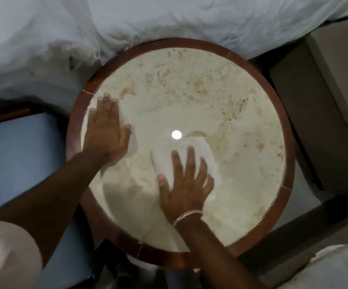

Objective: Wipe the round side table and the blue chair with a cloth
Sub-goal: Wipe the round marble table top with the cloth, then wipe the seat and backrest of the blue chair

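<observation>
The round side table (179,43) has a cream marble top inside a reddish wooden rim and fills the middle of the view. A crumpled white cloth (200,151) lies near the centre of the top. My right hand (186,184), with a bracelet at the wrist, presses down on the cloth with fingers spread. My left hand (104,134) lies flat on the left part of the top, palm down, holding nothing. The blue chair (19,163) stands against the table's left side, its seat partly behind my left forearm.
A bed with rumpled white bedding (169,19) touches the table's far edge. A beige box-like unit (325,101) stands to the right. A round glare of lamp light (176,134) shows on the glossy top. More white fabric (335,265) lies at the lower right.
</observation>
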